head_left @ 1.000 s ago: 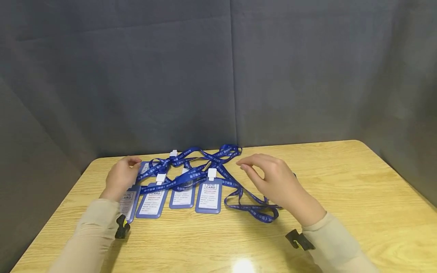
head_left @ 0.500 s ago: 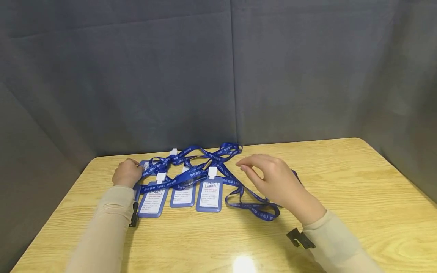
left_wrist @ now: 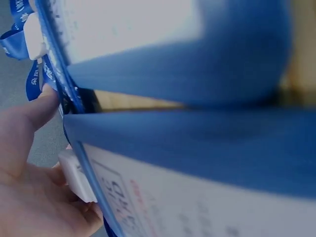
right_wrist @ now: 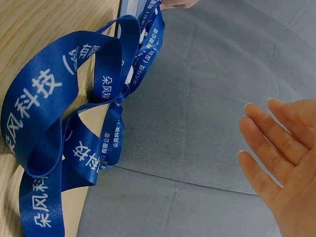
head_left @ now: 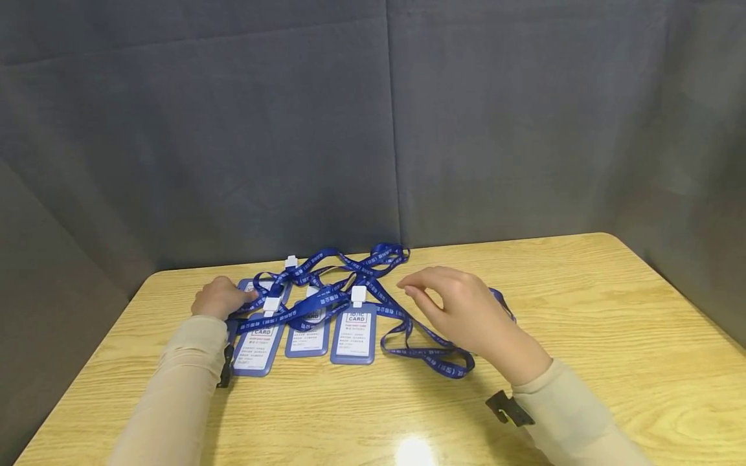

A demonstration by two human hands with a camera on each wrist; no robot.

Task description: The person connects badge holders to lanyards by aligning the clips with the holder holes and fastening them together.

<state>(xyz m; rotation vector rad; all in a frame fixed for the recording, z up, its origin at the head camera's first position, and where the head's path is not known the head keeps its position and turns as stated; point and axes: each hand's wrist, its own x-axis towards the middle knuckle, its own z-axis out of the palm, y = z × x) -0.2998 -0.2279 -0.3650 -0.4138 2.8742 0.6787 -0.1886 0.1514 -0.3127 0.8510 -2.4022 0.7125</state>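
Several blue ID card holders lie on the table with tangled blue lanyards (head_left: 329, 298) across their tops. In the head view, my left hand (head_left: 220, 299) is at the far-left end, over the leftmost holder, which it and the sleeve mostly hide. Its thumb touches a lanyard strap. In the left wrist view, curled fingers lie behind a white clip (left_wrist: 76, 175) on the near card holder (left_wrist: 148, 197); whether they grip it is unclear. My right hand (head_left: 466, 307) hovers over the lanyard loops, fingers relaxed and slightly bent, holding nothing.
Three card holders stand out in the front row: a left one (head_left: 254, 356), a middle one (head_left: 305, 343) and a right one (head_left: 352, 340). Another lies behind. A grey curtain (head_left: 373, 129) hangs behind the wooden table (head_left: 350, 414).
My left hand has shifted right and turned over the leftmost holder, covering most of it. Its thumb now extends onto the strap. The right hand stays nearly still.
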